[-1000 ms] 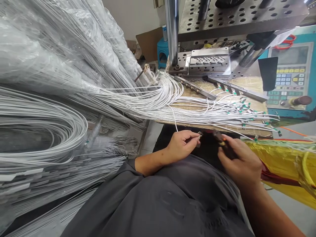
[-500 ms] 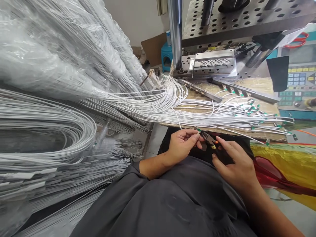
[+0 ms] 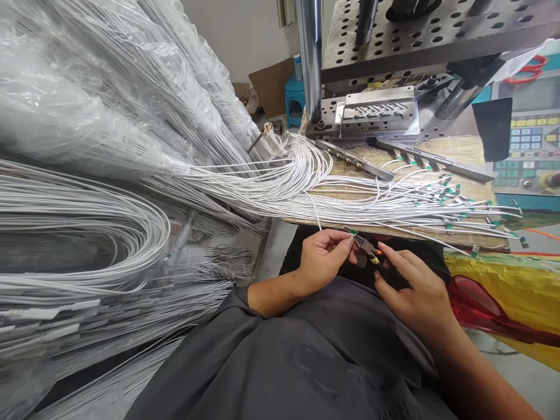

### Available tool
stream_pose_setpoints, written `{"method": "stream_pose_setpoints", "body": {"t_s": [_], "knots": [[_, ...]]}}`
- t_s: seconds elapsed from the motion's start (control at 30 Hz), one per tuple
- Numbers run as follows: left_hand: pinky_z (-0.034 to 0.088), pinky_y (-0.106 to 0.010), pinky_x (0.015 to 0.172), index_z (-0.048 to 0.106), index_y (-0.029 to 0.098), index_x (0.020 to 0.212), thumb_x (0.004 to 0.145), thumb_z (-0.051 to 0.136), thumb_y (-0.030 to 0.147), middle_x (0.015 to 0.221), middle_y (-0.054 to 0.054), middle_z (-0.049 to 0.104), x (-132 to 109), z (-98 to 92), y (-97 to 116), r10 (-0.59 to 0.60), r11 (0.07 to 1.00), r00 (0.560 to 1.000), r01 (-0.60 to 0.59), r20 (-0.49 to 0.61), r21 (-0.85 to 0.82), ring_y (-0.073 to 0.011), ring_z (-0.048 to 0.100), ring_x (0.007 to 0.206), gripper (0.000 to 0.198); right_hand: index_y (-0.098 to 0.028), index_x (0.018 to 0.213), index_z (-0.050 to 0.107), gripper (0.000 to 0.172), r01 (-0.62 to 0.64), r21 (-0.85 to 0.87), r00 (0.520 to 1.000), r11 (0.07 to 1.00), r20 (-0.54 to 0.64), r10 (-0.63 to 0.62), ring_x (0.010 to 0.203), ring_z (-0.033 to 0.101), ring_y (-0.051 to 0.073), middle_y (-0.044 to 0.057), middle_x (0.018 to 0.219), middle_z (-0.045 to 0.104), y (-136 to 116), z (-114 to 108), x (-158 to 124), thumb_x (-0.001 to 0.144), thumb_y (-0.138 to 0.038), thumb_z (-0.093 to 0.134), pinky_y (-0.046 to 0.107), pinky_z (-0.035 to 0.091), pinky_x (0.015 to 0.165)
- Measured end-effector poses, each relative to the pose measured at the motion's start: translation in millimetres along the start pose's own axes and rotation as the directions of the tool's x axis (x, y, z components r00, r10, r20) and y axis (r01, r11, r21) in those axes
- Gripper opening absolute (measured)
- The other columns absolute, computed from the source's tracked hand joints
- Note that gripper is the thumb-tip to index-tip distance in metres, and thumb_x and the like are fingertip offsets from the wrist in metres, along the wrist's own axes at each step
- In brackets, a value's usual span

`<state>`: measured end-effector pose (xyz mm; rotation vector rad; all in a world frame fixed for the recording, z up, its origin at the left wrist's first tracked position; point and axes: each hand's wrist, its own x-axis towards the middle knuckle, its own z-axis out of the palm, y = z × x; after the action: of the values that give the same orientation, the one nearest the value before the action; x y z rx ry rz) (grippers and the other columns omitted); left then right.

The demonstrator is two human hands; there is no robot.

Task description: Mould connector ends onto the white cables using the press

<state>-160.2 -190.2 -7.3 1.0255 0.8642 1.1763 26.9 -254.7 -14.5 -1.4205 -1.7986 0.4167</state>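
Observation:
My left hand [image 3: 321, 258] is closed in a pinch on a white cable [image 3: 315, 211] near its end. A small connector with a green part [image 3: 353, 232] sticks out past the fingertips. In my right hand [image 3: 415, 284] is a pair of cutting pliers [image 3: 366, 246] with dark metal jaws and orange and yellow handles. The pliers' tips are at the connector, just right of my left thumb; whether the jaws bite on it I cannot tell. Much of the handles is hidden by my right fingers.
Many white cables [image 3: 280, 204] with green-marked ends lie across the bench in front. Two metal bar fixtures [image 3: 354, 159] rest behind them. A press with a metal die [image 3: 378, 111] stands at the back. Plastic-wrapped cable bundles [image 3: 87, 116] crowd the left; a control panel [image 3: 531, 143] is at right.
The pliers and my right hand have shifted slightly left, bringing the jaws closer to the connector. My left hand has stayed nearly still with the cable in its pinch.

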Motion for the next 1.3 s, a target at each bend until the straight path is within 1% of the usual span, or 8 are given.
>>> {"method": "stream_pose_setpoints", "body": {"t_s": [0.17, 0.3, 0.47, 0.6, 0.7, 0.8, 0.93, 1.3], "knots": [[0.051, -0.024, 0.054, 0.072, 0.014, 0.091, 0.085, 0.077, 0.043, 0.076, -0.004, 0.074, 2, 0.0, 5, 0.008, 1.0, 0.999, -0.007, 0.034, -0.023, -0.0081, 0.061, 0.053, 0.031, -0.026, 0.138, 0.064, 0.052, -0.147, 0.16, 0.984, 0.976, 0.122, 0.128, 0.083, 0.069, 0.019, 0.005, 0.1, 0.072, 1, -3, 2, 0.086, -0.025, 0.067, 0.029, 0.058, 0.07], [0.048, -0.023, 0.05, 0.071, 0.013, 0.09, 0.086, 0.077, 0.041, 0.075, -0.004, 0.074, 3, -2.5, 8, -0.017, 0.998, 0.998, 0.02, 0.062, -0.055, -0.0079, 0.059, 0.051, 0.029, -0.026, 0.13, 0.071, 0.046, -0.334, 0.347, 0.933, 0.876, 0.252, 0.256, 0.109, 0.072, 0.027, 0.007, 0.123, 0.074, 2, -3, 2, 0.084, -0.03, 0.072, 0.038, 0.06, 0.093], [0.043, -0.022, 0.047, 0.069, 0.014, 0.091, 0.084, 0.079, 0.042, 0.074, -0.004, 0.075, 4, -6.1, 8, -0.06, 0.994, 0.995, 0.067, 0.081, -0.087, -0.0067, 0.055, 0.047, 0.031, -0.024, 0.125, 0.075, 0.051, -0.556, 0.49, 0.83, 0.672, 0.376, 0.412, 0.105, 0.073, 0.031, 0.01, 0.117, 0.077, 2, 2, 1, 0.078, -0.041, 0.081, 0.047, 0.06, 0.095], [0.041, -0.022, 0.045, 0.067, 0.014, 0.088, 0.083, 0.08, 0.044, 0.073, -0.004, 0.075, 4, -7.5, 10, -0.084, 0.99, 0.992, 0.093, 0.09, -0.104, -0.0055, 0.052, 0.044, 0.033, -0.023, 0.124, 0.076, 0.056, -0.593, 0.543, 0.805, 0.594, 0.409, 0.43, 0.101, 0.074, 0.03, 0.011, 0.11, 0.078, 3, 3, -1, 0.073, -0.046, 0.085, 0.046, 0.061, 0.09], [0.041, -0.022, 0.045, 0.068, 0.014, 0.089, 0.083, 0.08, 0.044, 0.073, -0.004, 0.075, 4, -8.5, 10, -0.081, 0.989, 0.992, 0.092, 0.095, -0.112, -0.0054, 0.052, 0.044, 0.033, -0.025, 0.126, 0.074, 0.052, -0.563, 0.523, 0.825, 0.64, 0.402, 0.397, 0.102, 0.073, 0.028, 0.01, 0.114, 0.077, 5, 4, -2, 0.077, -0.039, 0.083, 0.042, 0.061, 0.091], [0.041, -0.022, 0.045, 0.068, 0.013, 0.09, 0.084, 0.08, 0.042, 0.073, -0.004, 0.075, 4, -9.0, 8, -0.076, 0.989, 0.993, 0.086, 0.086, -0.122, -0.0058, 0.053, 0.045, 0.032, -0.028, 0.132, 0.07, 0.05, -0.418, 0.452, 0.905, 0.788, 0.284, 0.317, 0.106, 0.071, 0.025, 0.008, 0.122, 0.072, 3, 7, -2, 0.083, -0.031, 0.075, 0.038, 0.06, 0.09], [0.042, -0.021, 0.045, 0.07, 0.013, 0.089, 0.084, 0.079, 0.04, 0.072, -0.004, 0.074, 4, -8.0, 5, -0.077, 0.987, 0.995, 0.085, 0.061, -0.135, -0.0059, 0.055, 0.044, 0.029, -0.029, 0.141, 0.062, 0.057, -0.206, 0.234, 0.977, 0.95, 0.1, 0.187, 0.08, 0.065, 0.018, 0.004, 0.097, 0.067, -6, 11, 0, 0.085, -0.024, 0.069, 0.031, 0.056, 0.071], [0.046, -0.022, 0.049, 0.07, 0.013, 0.091, 0.085, 0.079, 0.038, 0.071, -0.003, 0.073, -1, -6.1, -1, -0.068, 0.983, 0.998, 0.067, 0.004, -0.168, -0.0071, 0.058, 0.048, 0.028, -0.029, 0.148, 0.054, 0.066, -0.035, 0.067, 0.999, 0.997, -0.033, 0.038, 0.088, 0.064, 0.021, 0.005, 0.102, 0.064, -9, 17, 1, 0.085, -0.015, 0.068, 0.037, 0.056, 0.08]]}}
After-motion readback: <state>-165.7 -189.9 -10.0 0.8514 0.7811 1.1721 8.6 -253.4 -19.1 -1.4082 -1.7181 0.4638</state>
